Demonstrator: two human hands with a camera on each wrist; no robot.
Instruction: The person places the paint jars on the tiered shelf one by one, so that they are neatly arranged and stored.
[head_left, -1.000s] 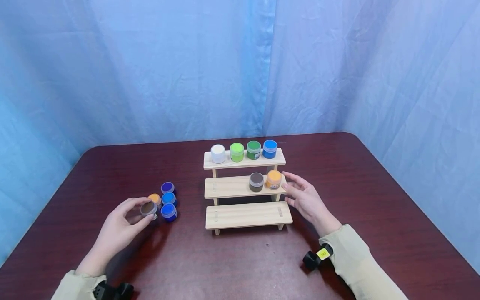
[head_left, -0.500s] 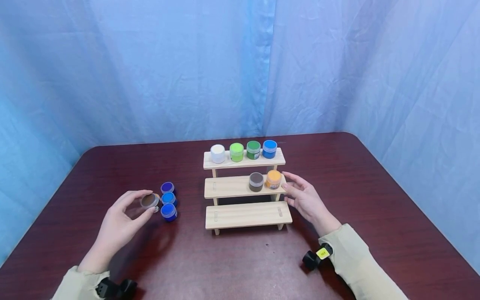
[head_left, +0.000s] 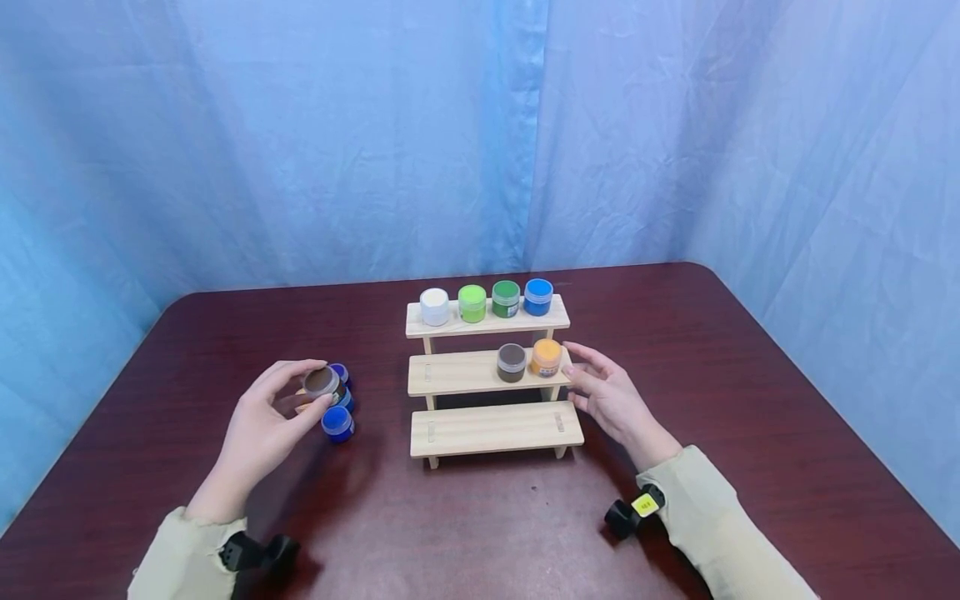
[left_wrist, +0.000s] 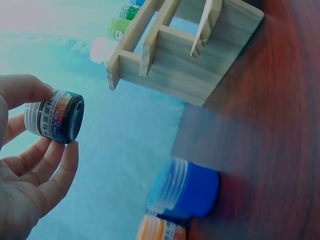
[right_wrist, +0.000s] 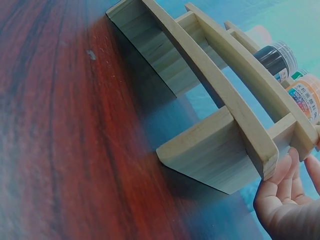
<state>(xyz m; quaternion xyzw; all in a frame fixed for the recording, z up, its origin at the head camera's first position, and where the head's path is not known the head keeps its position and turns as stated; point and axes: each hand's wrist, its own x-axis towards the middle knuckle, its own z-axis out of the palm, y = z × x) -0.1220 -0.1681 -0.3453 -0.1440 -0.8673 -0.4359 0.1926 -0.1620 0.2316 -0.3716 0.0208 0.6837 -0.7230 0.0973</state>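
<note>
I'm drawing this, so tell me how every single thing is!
Held brown jar: lifted, closed
Left hand: holding that jar
Wooden stand: standing upright
Right hand: holding the stand's end
White jar: upright
Light green jar: upright, closed
Dark green jar: upright, closed
Top-shelf blue jar: upright, closed
Shelf brown jar: upright, closed
Shelf orange jar: upright, closed
Front blue jar: upright, closed
Other table jars: partly hidden

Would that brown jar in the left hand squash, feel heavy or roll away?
The brown jar looks stiff, with no visible dent where the left hand pinches it. It's probably light, being small enough for one hand's fingers. Its round sides suggest it could roll if laid over.
</note>
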